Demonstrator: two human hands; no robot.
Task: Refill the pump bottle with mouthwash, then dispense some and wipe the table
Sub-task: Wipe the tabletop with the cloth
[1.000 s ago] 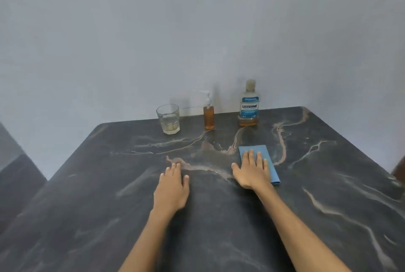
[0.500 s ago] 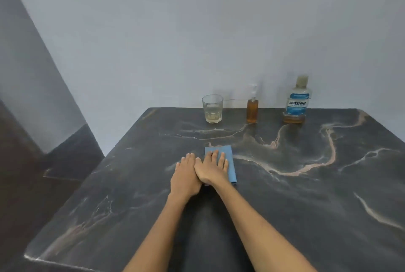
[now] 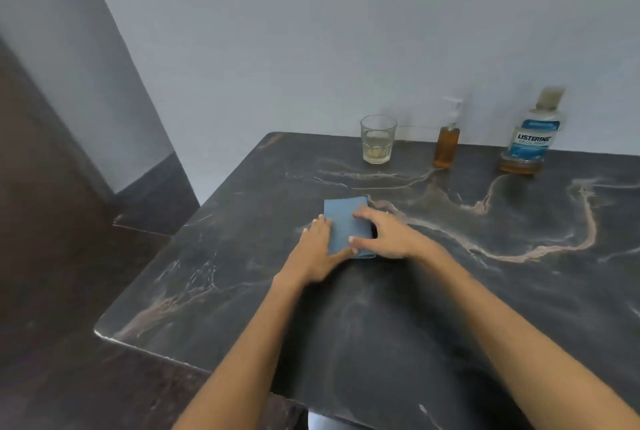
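Pale grey wall [image 3: 311, 31] backs my dark marbled bench [image 3: 450, 291], which is veined with pinkish streaks. On it, left of centre, lies a folded blue cloth [image 3: 343, 218]. My left hand [image 3: 318, 253] lies flat with its fingers straight along the cloth's left edge, the thumb reaching onto its near corner. My right hand [image 3: 388, 235] rests on the cloth's right side, fingers bent over its top and the thumb stretched across its near part; whether it pinches the cloth or only presses it, I cannot tell.

At the back of the bench, along the wall, three things stand upright in a row, well apart from my hands: a glass [image 3: 378, 139] with a little pale liquid at the bottom, a pump bottle [image 3: 447, 142] holding amber liquid, and farthest right a Listerine bottle [image 3: 531, 138], capped, with amber liquid low in its base.
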